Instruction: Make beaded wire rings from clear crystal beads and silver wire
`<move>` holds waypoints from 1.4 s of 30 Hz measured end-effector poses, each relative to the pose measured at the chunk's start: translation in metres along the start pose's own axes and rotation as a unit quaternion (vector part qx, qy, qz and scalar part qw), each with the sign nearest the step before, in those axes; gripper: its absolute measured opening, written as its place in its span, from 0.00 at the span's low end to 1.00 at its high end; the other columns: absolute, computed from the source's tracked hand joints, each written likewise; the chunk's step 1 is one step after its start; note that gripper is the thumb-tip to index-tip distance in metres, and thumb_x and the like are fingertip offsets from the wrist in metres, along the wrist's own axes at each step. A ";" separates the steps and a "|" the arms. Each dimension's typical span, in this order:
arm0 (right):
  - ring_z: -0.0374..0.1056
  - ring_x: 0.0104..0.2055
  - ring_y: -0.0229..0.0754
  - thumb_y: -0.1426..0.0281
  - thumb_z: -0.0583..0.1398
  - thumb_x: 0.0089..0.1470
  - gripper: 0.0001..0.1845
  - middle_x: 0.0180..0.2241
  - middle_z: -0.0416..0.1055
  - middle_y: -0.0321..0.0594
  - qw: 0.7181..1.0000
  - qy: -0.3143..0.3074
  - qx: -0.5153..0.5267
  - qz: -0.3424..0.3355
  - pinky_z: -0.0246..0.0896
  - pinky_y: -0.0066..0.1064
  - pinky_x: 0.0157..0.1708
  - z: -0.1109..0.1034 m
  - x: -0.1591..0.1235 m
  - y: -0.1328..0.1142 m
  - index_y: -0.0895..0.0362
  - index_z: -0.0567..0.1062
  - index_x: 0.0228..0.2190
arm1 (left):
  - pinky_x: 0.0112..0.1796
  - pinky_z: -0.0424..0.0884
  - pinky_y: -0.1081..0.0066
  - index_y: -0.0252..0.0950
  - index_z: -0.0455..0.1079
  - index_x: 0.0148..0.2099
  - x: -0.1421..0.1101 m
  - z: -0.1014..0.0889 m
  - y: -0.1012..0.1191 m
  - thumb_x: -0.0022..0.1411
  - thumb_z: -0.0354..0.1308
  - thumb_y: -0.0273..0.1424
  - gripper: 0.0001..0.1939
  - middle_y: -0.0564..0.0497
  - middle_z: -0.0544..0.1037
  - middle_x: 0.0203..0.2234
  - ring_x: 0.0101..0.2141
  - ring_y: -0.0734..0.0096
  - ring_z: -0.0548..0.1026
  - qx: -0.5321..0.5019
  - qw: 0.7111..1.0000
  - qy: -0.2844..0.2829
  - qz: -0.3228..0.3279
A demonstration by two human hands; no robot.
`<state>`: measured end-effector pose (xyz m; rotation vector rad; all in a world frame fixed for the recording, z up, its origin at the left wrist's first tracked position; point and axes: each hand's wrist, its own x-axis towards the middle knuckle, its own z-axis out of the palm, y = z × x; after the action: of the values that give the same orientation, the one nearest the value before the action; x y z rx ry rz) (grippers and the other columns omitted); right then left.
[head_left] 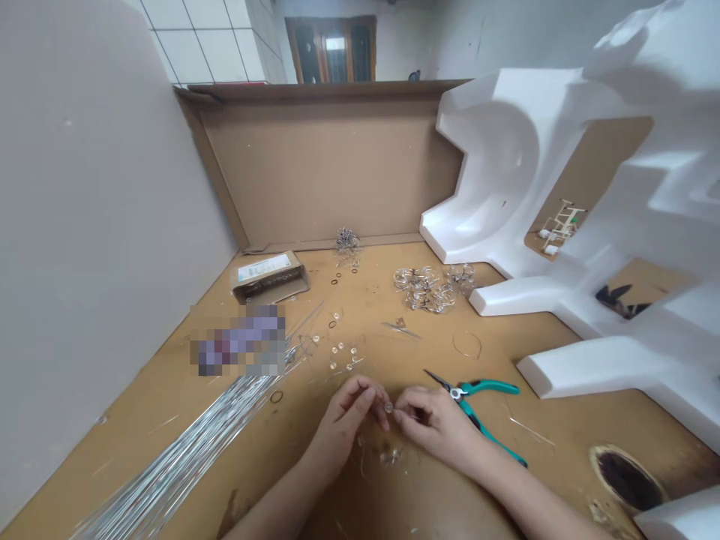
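Note:
Close to the table's near edge, my left hand [352, 411] is closed, pinching a small clear bead [388, 407] at its fingertips. My right hand [430, 421] faces it, thumb and finger pinched on what looks like a thin wire, mostly hidden by the fingers. The two hands nearly meet at the bead. Pliers with green handles [490, 387] lie spread just right of my right hand. Beyond my left hand, several clear beads [343, 352] are scattered. Under my hands sits another small clear piece with wire [391, 456].
A long bundle of straight metal wires [196, 442] lies at left, near a small open box [270, 277]. Bent wire pieces [424, 289] are heaped farther back. White foam packing [484, 180] stands at right, a cardboard wall [337, 169] behind. A dark hole [630, 480] is at lower right.

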<state>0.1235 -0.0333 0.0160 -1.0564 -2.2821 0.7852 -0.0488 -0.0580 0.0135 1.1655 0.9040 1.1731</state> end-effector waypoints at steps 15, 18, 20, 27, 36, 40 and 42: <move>0.58 0.24 0.34 0.73 0.52 0.51 0.09 0.20 0.64 0.34 0.994 0.035 -0.044 -0.093 0.49 0.25 0.25 -0.002 -0.004 -0.010 0.57 0.67 0.21 | 0.26 0.64 0.74 0.33 0.68 0.28 -0.002 -0.002 0.003 0.59 0.52 0.35 0.12 0.52 0.69 0.26 0.20 0.79 0.68 -0.016 0.999 -0.035 -0.006; 0.58 0.24 0.34 0.73 0.52 0.51 0.09 0.20 0.63 0.35 0.993 0.039 -0.042 -0.102 0.49 0.25 0.25 -0.002 -0.005 -0.009 0.57 0.67 0.21 | 0.27 0.65 0.73 0.32 0.70 0.28 -0.002 -0.003 0.007 0.59 0.52 0.34 0.12 0.51 0.68 0.29 0.21 0.78 0.69 -0.009 0.998 -0.056 0.003; 0.58 0.24 0.34 0.73 0.52 0.51 0.10 0.20 0.63 0.35 0.992 0.040 -0.041 -0.110 0.49 0.25 0.25 -0.002 -0.006 -0.009 0.57 0.66 0.20 | 0.29 0.66 0.72 0.32 0.70 0.29 -0.003 -0.003 0.011 0.59 0.52 0.33 0.11 0.50 0.67 0.30 0.23 0.76 0.69 0.013 0.997 -0.071 0.016; 0.57 0.23 0.34 0.73 0.51 0.51 0.10 0.20 0.63 0.35 0.992 0.038 -0.042 -0.109 0.49 0.26 0.25 -0.003 -0.006 -0.008 0.57 0.66 0.20 | 0.32 0.67 0.73 0.32 0.69 0.27 -0.006 -0.002 0.014 0.60 0.49 0.37 0.16 0.48 0.67 0.31 0.26 0.75 0.68 0.085 0.993 -0.070 0.039; 0.58 0.24 0.34 0.73 0.51 0.52 0.09 0.20 0.63 0.36 0.993 0.032 -0.034 -0.113 0.50 0.26 0.26 -0.004 -0.006 -0.010 0.57 0.67 0.22 | 0.33 0.64 0.72 0.32 0.69 0.28 -0.005 0.000 0.010 0.61 0.49 0.36 0.15 0.50 0.66 0.31 0.26 0.76 0.68 0.019 0.997 -0.073 0.031; 0.58 0.24 0.34 0.73 0.52 0.51 0.09 0.20 0.63 0.35 0.992 0.033 -0.040 -0.114 0.50 0.26 0.27 -0.004 -0.006 -0.010 0.57 0.68 0.22 | 0.31 0.64 0.72 0.32 0.69 0.28 -0.004 0.000 0.009 0.62 0.48 0.34 0.15 0.50 0.66 0.33 0.25 0.77 0.68 -0.020 0.997 -0.076 0.015; 0.58 0.24 0.34 0.73 0.52 0.51 0.09 0.20 0.64 0.36 0.992 0.039 -0.045 -0.111 0.50 0.26 0.27 -0.003 -0.006 -0.010 0.57 0.68 0.21 | 0.31 0.64 0.72 0.32 0.69 0.28 -0.004 0.000 0.008 0.62 0.48 0.33 0.14 0.50 0.66 0.31 0.25 0.77 0.68 -0.027 0.996 -0.078 0.017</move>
<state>0.1238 -0.0431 0.0239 -0.8370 -2.3342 0.5470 -0.0513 -0.0619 0.0206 1.2148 0.7338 1.1097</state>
